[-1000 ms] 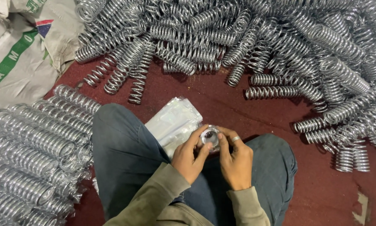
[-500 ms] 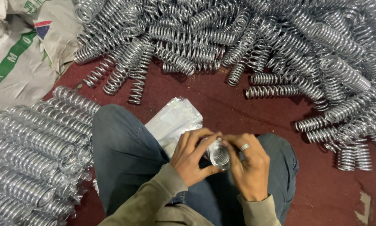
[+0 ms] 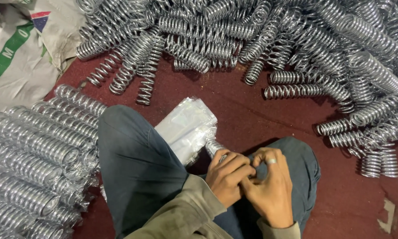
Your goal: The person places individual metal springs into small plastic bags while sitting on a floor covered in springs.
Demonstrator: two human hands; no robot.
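At lower centre, left hand (image 3: 225, 177) and right hand (image 3: 272, 188) are pressed together, pinching a spring (image 3: 214, 147) that protrudes from a clear plastic sleeve (image 3: 185, 128).

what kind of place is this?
Likely a small spring workshop or packing floor. A loose heap of metal coil springs covers the red floor, bagged springs are stacked at the left, and both hands work a spring beside clear bags.
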